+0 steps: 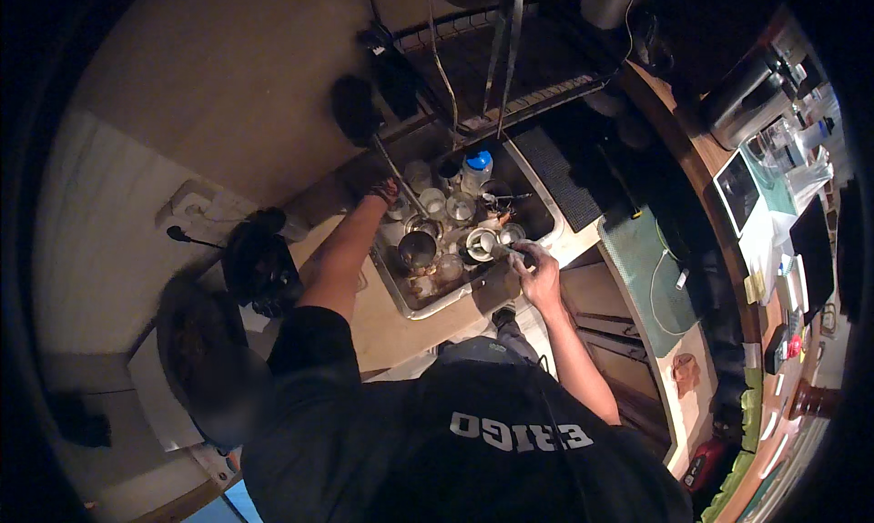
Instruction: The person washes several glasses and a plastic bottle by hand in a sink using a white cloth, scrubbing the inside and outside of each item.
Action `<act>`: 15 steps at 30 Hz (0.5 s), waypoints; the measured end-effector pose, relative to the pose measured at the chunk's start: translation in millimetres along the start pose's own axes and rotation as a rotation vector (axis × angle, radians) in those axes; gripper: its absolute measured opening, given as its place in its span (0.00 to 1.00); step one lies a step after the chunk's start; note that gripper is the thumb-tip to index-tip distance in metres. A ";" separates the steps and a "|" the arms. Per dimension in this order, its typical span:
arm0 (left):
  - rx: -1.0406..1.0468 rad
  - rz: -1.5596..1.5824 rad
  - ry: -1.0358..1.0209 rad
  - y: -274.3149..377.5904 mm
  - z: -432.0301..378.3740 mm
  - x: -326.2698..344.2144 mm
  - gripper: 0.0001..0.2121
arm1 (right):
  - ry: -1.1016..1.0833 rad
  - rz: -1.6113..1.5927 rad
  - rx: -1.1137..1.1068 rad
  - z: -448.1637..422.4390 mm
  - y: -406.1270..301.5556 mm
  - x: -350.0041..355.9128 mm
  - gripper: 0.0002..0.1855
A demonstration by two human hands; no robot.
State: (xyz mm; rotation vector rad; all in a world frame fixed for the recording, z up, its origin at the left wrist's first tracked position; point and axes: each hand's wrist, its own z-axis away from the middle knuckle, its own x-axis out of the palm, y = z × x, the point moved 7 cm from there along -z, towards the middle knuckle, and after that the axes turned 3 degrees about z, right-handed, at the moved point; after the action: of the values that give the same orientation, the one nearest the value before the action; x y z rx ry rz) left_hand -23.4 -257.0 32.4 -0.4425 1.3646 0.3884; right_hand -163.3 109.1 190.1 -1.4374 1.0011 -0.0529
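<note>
Before me is a metal sink [447, 302] full of dishes. My right hand [541, 277] grips a small handled utensil [504, 250] at the sink's front right edge, its pale end over a light cup [480, 252]. At the back left, beside the metal faucet spout [399, 175], my left hand [387, 190] is reaching in. Shadow hides its fingers, so their grip is unclear. Between the hands stand several drinking glasses [461, 207] and a clear bottle with a blue cap [477, 171]. A dark round bowl or pot [417, 250] sits at the left of the basin.
A wire dish rack [505, 106] rises behind the sink. To the right lie a dark ribbed mat [556, 178] and a green mat [638, 277] with a cable on it. A wall socket [194, 209] with a plug is at left. A brown cloth [685, 374] lies at lower right.
</note>
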 end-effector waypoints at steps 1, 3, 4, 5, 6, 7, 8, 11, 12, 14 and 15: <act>-0.030 -0.007 -0.030 0.2 4.1 -7.7 0.13 | -0.008 -0.038 0.032 -1.4 12.9 2.2 0.11; -0.098 -0.012 -0.081 1.8 18.6 -26.3 0.14 | -0.032 -0.117 0.091 -5.7 33.2 7.2 0.12; -0.136 -0.007 -0.106 2.8 30.1 -39.8 0.14 | -0.029 -0.137 0.111 -11.2 28.0 4.7 0.11; -0.165 0.011 -0.126 6.7 38.8 -59.6 0.15 | -0.039 -0.303 0.212 -13.8 39.3 6.7 0.11; -0.190 0.035 -0.145 11.6 50.2 -81.4 0.15 | -0.050 -0.468 0.309 -17.2 52.7 12.4 0.11; -0.222 0.085 -0.163 11.4 64.3 -100.9 0.14 | -0.073 -0.637 0.403 -21.0 62.8 22.5 0.11; -0.256 0.136 -0.180 11.2 78.6 -120.2 0.13 | -0.138 -1.027 0.529 -23.0 70.8 39.4 0.13; -0.430 0.519 0.050 -5.0 144.7 -110.3 0.09 | -0.337 -1.497 0.832 -30.0 50.2 64.1 0.18; -0.482 0.684 0.181 -3.0 169.0 -100.0 0.08 | -0.419 -1.536 0.830 -33.7 41.1 65.8 0.18; -0.643 1.012 0.229 43.1 202.5 -103.8 0.05 | -0.546 -1.597 0.830 -39.4 32.3 62.9 0.18; -0.737 1.151 0.247 67.5 223.9 -103.8 0.03 | -0.592 -1.563 0.837 -41.4 35.0 65.9 0.18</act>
State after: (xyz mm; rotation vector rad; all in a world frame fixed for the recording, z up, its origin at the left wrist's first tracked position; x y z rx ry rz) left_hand 113.8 -84.7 162.5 -0.2496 1.5878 1.8660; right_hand -165.7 45.3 133.5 -0.9904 -0.7442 -0.9829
